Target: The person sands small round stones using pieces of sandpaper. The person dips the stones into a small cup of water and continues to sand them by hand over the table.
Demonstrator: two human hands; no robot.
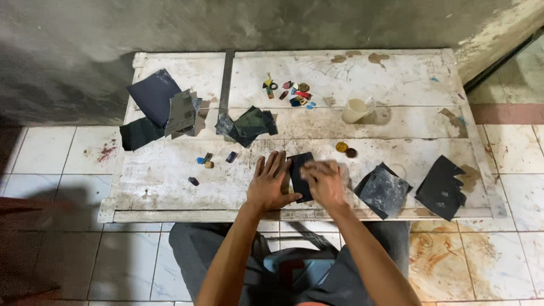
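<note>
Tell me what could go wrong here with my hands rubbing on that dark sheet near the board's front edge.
1. The right hand is blurred with motion on the dark sheet; abrasive paper could scrape the fingertips.
2. The left hand pins only one side, so the sheet may slide or crease.
3. The sheet lies close to the board's front edge, and small pieces lie loose nearby; a wide stroke could knock them to the floor.

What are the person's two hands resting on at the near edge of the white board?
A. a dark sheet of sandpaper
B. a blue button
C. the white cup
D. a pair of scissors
A: the left hand and right hand both press on a dark sandpaper sheet.
</note>
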